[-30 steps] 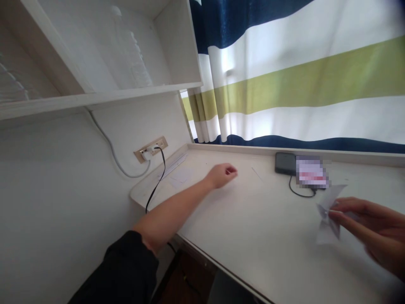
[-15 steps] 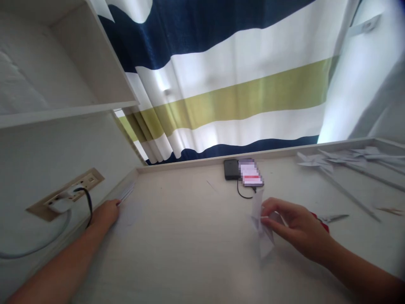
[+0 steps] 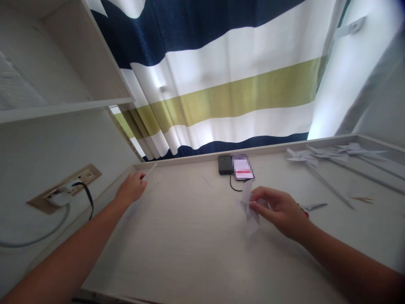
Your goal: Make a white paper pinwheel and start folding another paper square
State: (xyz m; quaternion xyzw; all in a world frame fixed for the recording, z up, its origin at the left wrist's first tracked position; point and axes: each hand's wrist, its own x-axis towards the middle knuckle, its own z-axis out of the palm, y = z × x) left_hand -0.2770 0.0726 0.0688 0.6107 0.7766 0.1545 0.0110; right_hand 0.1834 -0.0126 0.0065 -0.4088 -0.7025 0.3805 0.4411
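Note:
My left hand (image 3: 131, 186) is closed on a thin white paper stick (image 3: 152, 169) near the desk's far left corner, its tip pointing away from me. Between the thumb and fingers of my right hand (image 3: 280, 207) is a folded white paper pinwheel (image 3: 249, 213), held above the middle of the desk. Red-handled scissors (image 3: 317, 207) lie just behind that hand, with their handles partly hidden by it. Farther right, several white pinwheels on sticks (image 3: 303, 157) rest along the back of the desk.
A black power bank (image 3: 225, 165) and a phone (image 3: 243, 168) with a cable lie near the back ledge. Thin wooden picks (image 3: 363, 199) are at the right. A wall socket (image 3: 65, 192) with plugs and a shelf (image 3: 66, 106) border the left side; a striped curtain (image 3: 221, 101) hangs behind.
My left hand has risen from the left edge of the desk and moved right and away, now with a stick in it. My right hand still holds the pinwheel; the view has shifted slightly.

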